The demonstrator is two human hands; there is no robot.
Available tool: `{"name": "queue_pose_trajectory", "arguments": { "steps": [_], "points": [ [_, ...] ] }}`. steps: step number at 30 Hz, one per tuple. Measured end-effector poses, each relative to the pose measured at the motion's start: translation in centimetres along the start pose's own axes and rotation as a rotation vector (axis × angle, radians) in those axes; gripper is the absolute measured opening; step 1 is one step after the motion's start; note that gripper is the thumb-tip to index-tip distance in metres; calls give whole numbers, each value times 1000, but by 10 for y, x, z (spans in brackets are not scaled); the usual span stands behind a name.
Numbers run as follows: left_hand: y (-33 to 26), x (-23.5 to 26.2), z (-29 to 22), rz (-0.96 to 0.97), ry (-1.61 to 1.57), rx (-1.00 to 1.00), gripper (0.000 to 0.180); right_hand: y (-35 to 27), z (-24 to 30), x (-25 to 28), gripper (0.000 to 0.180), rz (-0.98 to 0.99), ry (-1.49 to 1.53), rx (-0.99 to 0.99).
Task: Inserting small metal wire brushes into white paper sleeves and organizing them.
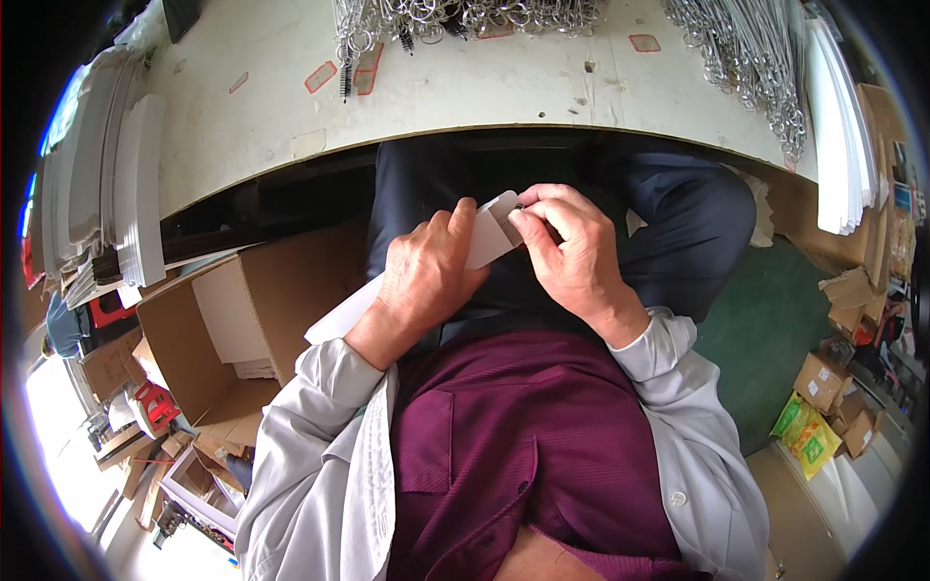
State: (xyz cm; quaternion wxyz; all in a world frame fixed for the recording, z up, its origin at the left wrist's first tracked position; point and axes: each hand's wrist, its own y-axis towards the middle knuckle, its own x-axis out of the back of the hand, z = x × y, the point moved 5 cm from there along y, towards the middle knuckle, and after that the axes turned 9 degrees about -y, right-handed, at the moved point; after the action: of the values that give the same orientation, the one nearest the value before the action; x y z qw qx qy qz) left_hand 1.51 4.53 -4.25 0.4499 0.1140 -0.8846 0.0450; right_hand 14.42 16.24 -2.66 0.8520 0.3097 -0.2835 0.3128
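A long, narrow white cardboard box [492, 239] slants across my lap, in front of the table edge. My left hand [424, 263] is wrapped round it near its upper end, and the lower end passes under my left wrist. At the upper end, a flap stands up beside the opening. There my right hand [573, 250] is closed in a pinch, with thumb and fingers touching the mouth of the box. Something small and dark shows at that opening, but the fingers hide most of it.
Wire pieces with looped ends [465, 15] pile up on the white table [484, 92], with another bundle [741, 58] at the right. Flat white cartons [140, 194] stack at the left; more [838, 136] stand right. An open brown carton [257, 310] sits left of my legs.
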Motion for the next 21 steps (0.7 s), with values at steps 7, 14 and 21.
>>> {"name": "queue_pose_trajectory", "arguments": {
  "steps": [7,14,21],
  "points": [
    [1,-1,3,-6,-74,67,59,-8,-23,-8,5,237,450,-427],
    [1,-4,2,6,-106,49,61,-7,-14,-17,20,144,449,-463],
    [1,-8,2,15,-152,67,63,-9,-12,-17,13,116,322,-310]
  ]
}}
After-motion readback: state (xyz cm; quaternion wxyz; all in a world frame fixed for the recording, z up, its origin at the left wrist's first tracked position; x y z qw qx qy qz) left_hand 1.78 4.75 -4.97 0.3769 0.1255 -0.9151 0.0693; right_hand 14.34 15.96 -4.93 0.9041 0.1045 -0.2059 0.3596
